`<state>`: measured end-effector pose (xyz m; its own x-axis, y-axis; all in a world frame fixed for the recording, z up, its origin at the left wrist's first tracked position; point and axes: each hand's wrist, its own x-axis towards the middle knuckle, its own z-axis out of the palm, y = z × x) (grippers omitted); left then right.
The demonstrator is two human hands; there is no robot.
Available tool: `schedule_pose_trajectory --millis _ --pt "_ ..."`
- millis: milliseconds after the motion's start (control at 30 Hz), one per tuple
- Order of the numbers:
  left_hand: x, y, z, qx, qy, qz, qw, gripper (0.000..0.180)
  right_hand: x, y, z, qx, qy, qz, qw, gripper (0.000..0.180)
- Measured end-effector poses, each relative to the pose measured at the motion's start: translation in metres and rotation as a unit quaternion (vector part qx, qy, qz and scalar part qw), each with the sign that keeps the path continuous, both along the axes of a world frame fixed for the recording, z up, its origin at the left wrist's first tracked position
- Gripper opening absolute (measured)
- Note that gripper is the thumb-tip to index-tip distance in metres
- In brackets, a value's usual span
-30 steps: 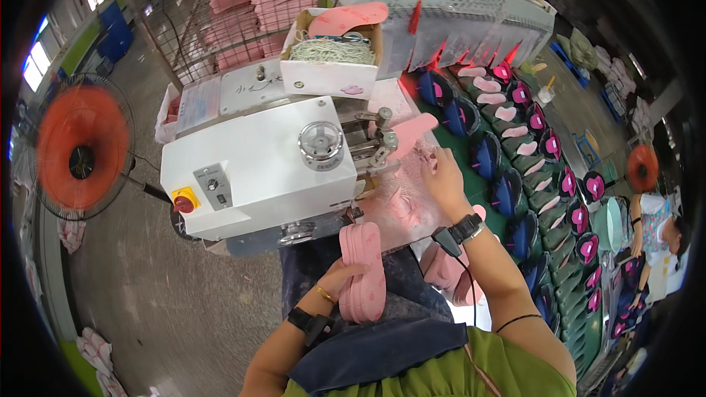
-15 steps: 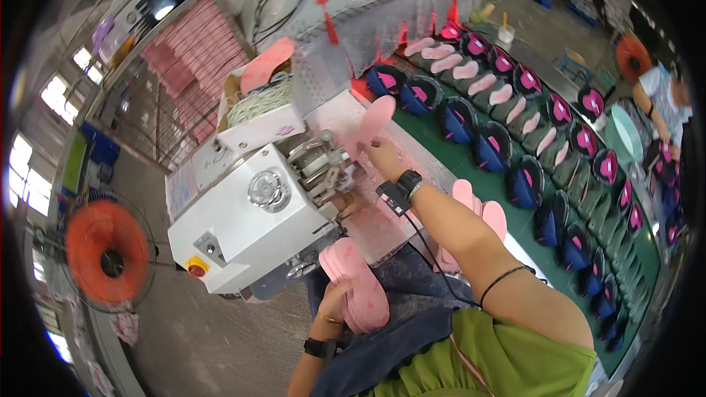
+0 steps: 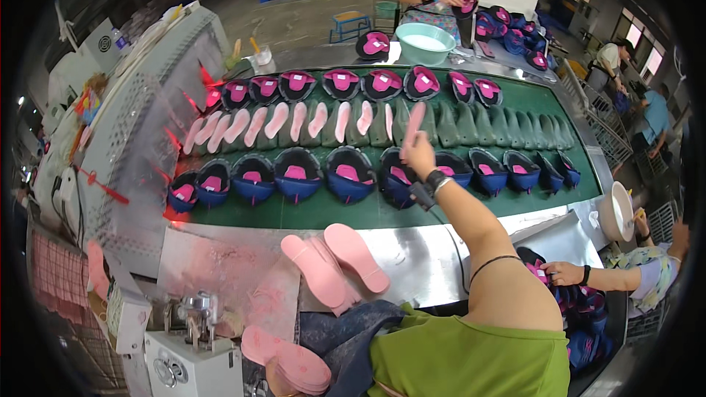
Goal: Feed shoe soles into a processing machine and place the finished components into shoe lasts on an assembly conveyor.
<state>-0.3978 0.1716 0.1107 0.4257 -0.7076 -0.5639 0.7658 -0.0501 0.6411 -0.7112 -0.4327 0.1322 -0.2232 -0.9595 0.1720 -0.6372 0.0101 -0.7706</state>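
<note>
My right hand (image 3: 420, 156) is closed round the heel end of a pink insole (image 3: 414, 123) and holds it upright over a row of dark green shoe lasts (image 3: 482, 129). Pink insoles (image 3: 276, 120) lie on the lasts to the left of this hand. Just below the hand are navy shoe uppers (image 3: 298, 175) with pink tongues. At the lower edge my left hand (image 3: 278, 382), partly cut off, grips a stack of printed pink insoles (image 3: 285, 356) by my lap. More plain pink insoles (image 3: 316, 272) lie piled on the metal table edge.
A white machine (image 3: 195, 367) stands at the lower left, beside a pink-dusted board (image 3: 220, 261). A grey perforated housing with red strips (image 3: 140, 147) borders the green belt (image 3: 331, 213). A mint basin (image 3: 425, 43) and a co-worker are across it; another person's hand (image 3: 565, 273) reaches in at right.
My view has swung right from the machine to the belt. My right hand has moved from beside the machine to above the lasts with an insole; my left still holds its stack.
</note>
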Motion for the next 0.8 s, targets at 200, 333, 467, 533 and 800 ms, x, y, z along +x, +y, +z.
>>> schedule_pose_trajectory --millis 200,333,467,533,800 --pt "0.002 0.005 -0.006 0.006 0.020 -0.001 1.000 0.055 -0.128 -0.058 -0.038 -0.036 0.096 -0.014 0.995 0.043" --pt "-0.002 0.000 0.005 0.031 0.075 0.011 0.997 0.054 -0.087 -0.066 -0.052 -0.063 -0.054 0.000 0.997 0.046" --pt "-0.006 -0.014 -0.002 0.017 -0.086 -0.031 0.996 0.038 0.039 -0.001 -0.022 -0.292 -0.036 0.121 0.948 0.024" --pt "-0.005 -0.020 0.001 0.029 -0.525 -0.130 0.840 0.025 0.126 0.106 0.027 -0.020 -0.268 0.365 0.891 0.015" --pt "0.003 -0.025 -0.035 -0.044 -0.382 -0.059 0.921 0.024 0.207 0.358 0.020 0.195 -0.087 0.671 0.710 0.036"
